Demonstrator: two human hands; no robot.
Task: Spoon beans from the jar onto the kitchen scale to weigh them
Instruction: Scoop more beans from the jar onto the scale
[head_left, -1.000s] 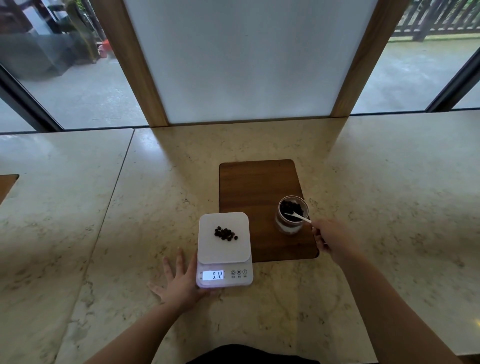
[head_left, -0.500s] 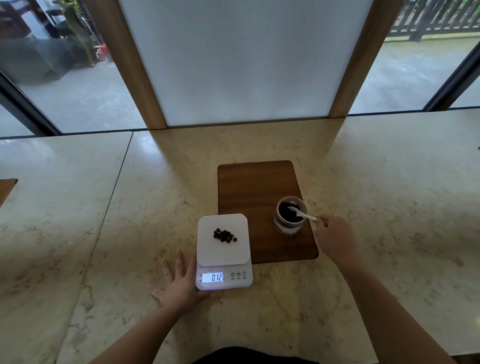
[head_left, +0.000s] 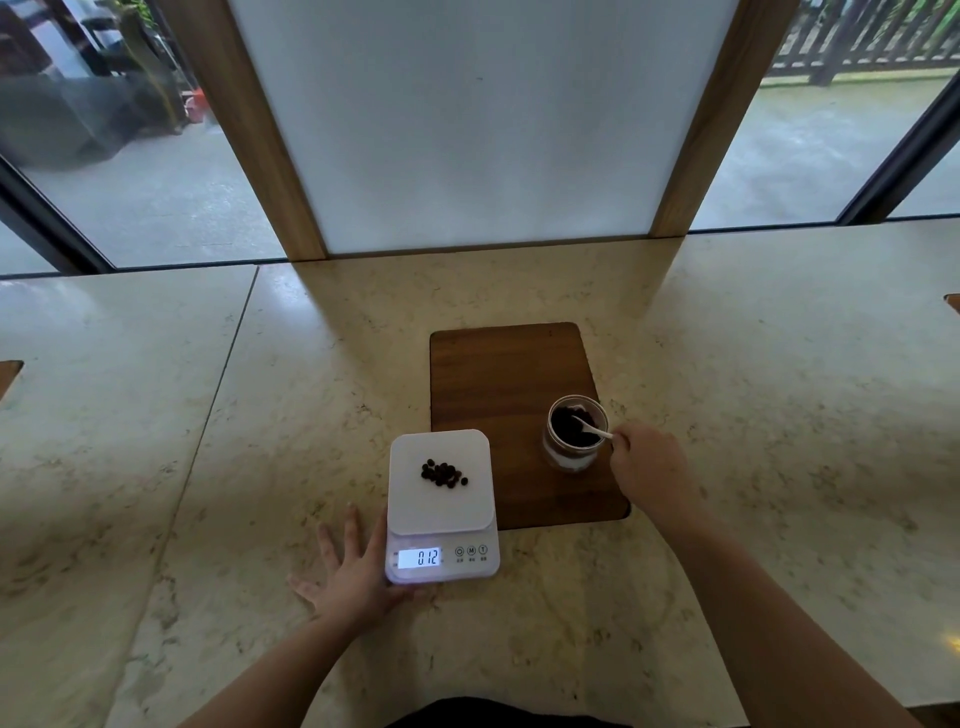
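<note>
Your right hand (head_left: 649, 467) pinched the spoon (head_left: 592, 429) in the jar (head_left: 575, 441), the scale (head_left: 440, 499) lying left and nearer, beside your flat, open left hand (head_left: 358, 571).

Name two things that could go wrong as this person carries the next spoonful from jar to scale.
Beans could drop off the small white spoon while crossing the gap from the glass jar to the scale, landing on the wooden board. The left hand rests against the scale's side; pressing it could disturb the 0.12 reading.
</note>
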